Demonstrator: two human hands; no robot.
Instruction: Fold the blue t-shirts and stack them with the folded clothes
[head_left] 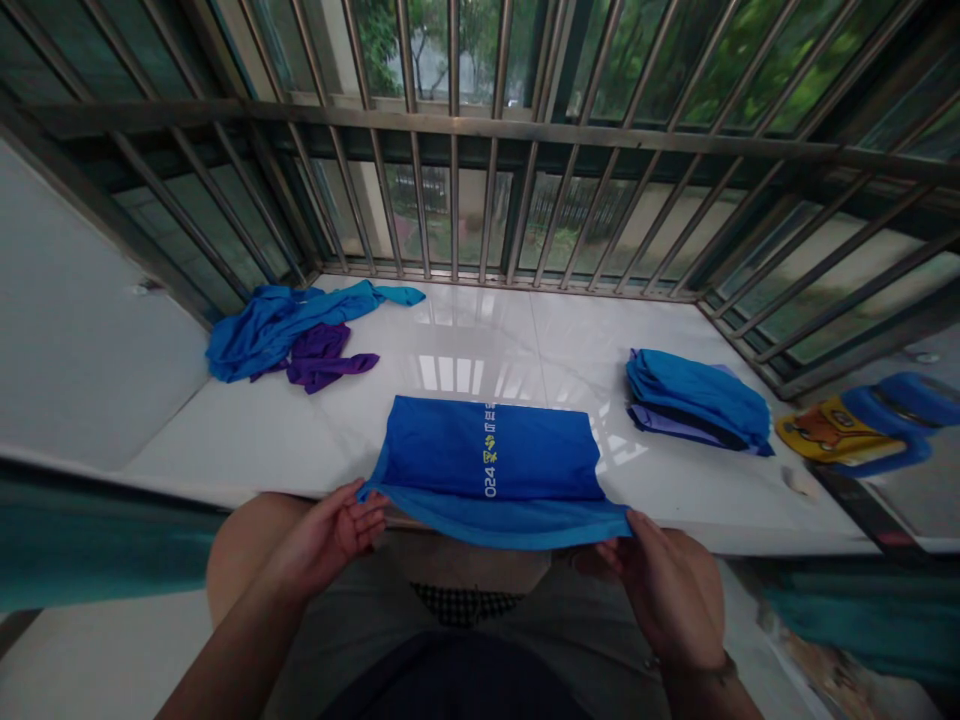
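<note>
A blue T-shirt (435, 450), folded into a wide band with white and yellow print, lies on the white ledge in front of me. Its near edge is raised and hangs slightly over the ledge's front. My left hand (341, 530) pinches the near left corner between thumb and fingers. At the near right corner, my right hand (660, 575) grips the cloth, its fingertips partly hidden beneath. The lighter blue edge stretches between both hands with a slight sag.
Crumpled blue cloth (262, 330) and purple cloth (322, 360) lie at the back left of the ledge (487, 340). A folded stack of clothes (697, 400) sits on the right, near a yellow and blue item (847, 430). Metal window bars (454, 200) rise behind.
</note>
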